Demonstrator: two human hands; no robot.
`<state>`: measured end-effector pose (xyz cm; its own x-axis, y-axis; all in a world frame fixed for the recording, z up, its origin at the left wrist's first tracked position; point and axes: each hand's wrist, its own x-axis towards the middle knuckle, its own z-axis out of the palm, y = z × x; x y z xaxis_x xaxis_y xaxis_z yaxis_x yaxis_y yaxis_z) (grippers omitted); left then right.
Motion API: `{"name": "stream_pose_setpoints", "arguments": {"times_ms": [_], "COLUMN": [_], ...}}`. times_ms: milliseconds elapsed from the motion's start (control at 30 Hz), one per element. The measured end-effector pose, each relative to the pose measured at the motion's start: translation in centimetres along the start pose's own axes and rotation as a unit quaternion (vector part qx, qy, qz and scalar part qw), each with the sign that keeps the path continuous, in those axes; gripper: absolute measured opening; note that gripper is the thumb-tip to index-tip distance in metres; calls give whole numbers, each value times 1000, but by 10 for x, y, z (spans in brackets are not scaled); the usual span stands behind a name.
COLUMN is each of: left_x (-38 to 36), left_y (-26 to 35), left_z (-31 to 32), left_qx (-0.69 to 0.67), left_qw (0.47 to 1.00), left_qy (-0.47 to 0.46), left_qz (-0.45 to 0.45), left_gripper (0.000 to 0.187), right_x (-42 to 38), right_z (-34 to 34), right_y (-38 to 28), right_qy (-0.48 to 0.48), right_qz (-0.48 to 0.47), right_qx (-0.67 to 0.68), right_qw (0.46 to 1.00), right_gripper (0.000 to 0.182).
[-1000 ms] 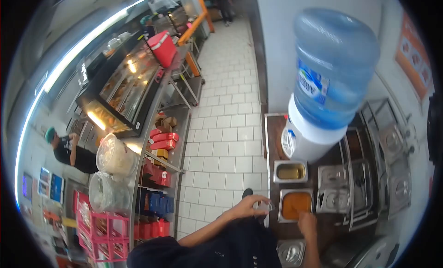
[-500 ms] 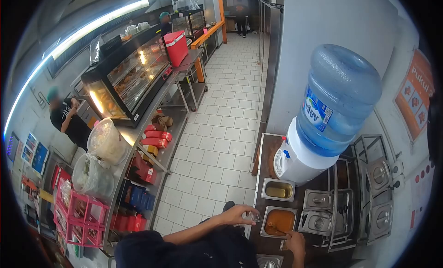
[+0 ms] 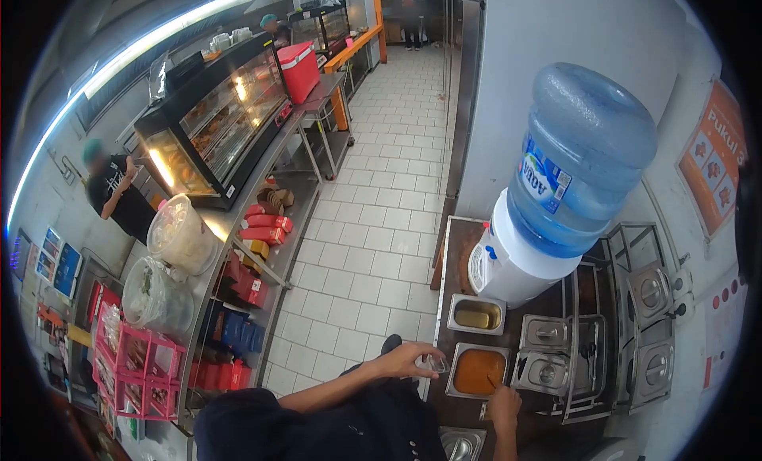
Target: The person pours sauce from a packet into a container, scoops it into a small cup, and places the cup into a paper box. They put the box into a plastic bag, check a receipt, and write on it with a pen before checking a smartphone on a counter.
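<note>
My left hand [image 3: 414,361] is closed round a small clear plastic cup [image 3: 433,363], held at the left edge of a metal pan. Orange-brown sauce [image 3: 476,370] fills most of that metal pan [image 3: 451,381]. At the pan's near right corner, my right hand [image 3: 503,404] grips the handle of what looks like a spoon [image 3: 493,383]. Its lower end is sunk in the sauce, so its shape is hidden. Just beyond stands a smaller metal pan [image 3: 477,329] with yellowish liquid.
Lidded metal pans [image 3: 546,371] and a wire rack [image 3: 586,342] stand to the right. A water dispenser [image 3: 524,258] with a large blue bottle [image 3: 583,159] rises behind the pans. Across the tiled floor [image 3: 357,254] are a lit food display [image 3: 218,123] and a person [image 3: 115,187].
My right hand has shifted slightly up and left relative to the pan, and the spoon stands at the sauce's right side. My left hand keeps the cup near the pan. The view has tilted slightly.
</note>
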<state>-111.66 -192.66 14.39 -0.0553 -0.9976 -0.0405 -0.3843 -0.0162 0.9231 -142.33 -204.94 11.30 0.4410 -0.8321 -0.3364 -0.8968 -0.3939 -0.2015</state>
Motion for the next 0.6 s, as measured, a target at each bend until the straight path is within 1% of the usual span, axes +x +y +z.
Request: {"name": "stream_pose_setpoints", "arguments": {"times_ms": [67, 167, 200, 233, 300, 400, 500, 600], "left_x": [-1, 0, 0, 0, 2, 1, 0, -2], "left_y": [-1, 2, -3, -3, 7, 6, 8, 13], "left_z": [0, -1, 1, 3, 1, 4, 1, -3], "left_qx": [-2, 4, 16, 17, -3, 12, 12, 9], "left_qw": [1000, 1000, 1000, 1000, 1000, 1000, 1000, 999], "left_qy": [6, -8, -7, 8, -12, 3, -6, -22], "left_qz": [8, -25, -23, 13, -16, 16, 1, -25], "left_gripper": [48, 47, 46, 46, 47, 48, 48, 49], "right_x": [-3, -7, -10, -14, -6, 4, 3, 0], "right_z": [7, 1, -3, -3, 3, 17, 3, -10], "right_y": [2, -6, -10, -11, -12, -10, -13, -14], "right_qy": [-12, -41, -54, -66, -76, -86, -71, -30], "right_qz": [-2, -17, -21, -27, -44, -29, 16, 13], "right_qx": [7, 37, 51, 67, 101, 154, 237, 231], "right_qw": [1000, 998, 997, 995, 991, 984, 969, 972], "right_gripper": [15, 17, 18, 19, 22, 24, 24, 24]}}
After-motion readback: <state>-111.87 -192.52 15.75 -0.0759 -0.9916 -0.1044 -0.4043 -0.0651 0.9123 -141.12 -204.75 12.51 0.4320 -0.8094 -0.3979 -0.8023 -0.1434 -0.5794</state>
